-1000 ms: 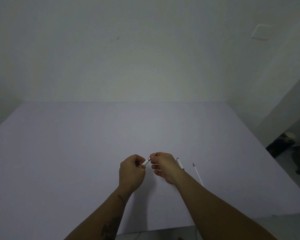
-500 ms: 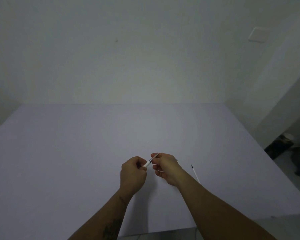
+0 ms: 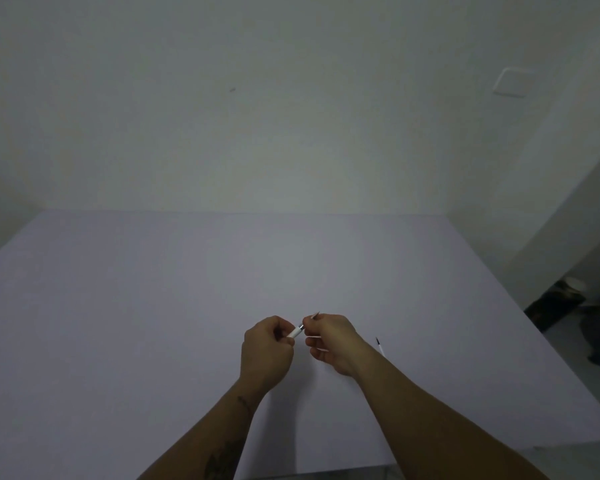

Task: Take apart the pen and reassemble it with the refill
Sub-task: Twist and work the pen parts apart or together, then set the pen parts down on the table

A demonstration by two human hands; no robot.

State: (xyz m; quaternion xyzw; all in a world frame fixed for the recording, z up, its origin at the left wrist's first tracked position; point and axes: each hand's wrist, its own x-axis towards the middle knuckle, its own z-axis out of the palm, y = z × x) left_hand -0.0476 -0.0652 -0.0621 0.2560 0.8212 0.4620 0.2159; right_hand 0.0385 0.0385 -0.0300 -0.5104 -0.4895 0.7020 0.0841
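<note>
My left hand (image 3: 265, 348) grips a white pen barrel (image 3: 295, 331) whose metal end points up and right. My right hand (image 3: 331, 341) is closed on the pen's front part, and a thin pointed tip (image 3: 315, 314) sticks out above its fingers. The two hands hold the pen between them just above the table. A thin white refill (image 3: 380, 346) with a dark tip lies on the table to the right of my right wrist, partly hidden by my forearm.
A large pale lavender table (image 3: 153, 306) fills the view, with a white wall behind it. The table's right edge drops to a floor with dark objects (image 3: 555, 306). A white wall plate (image 3: 511, 81) sits high on the right.
Both hands stay together on the pen and have shifted slightly. The white piece seen beside my right wrist a second ago is now hidden.
</note>
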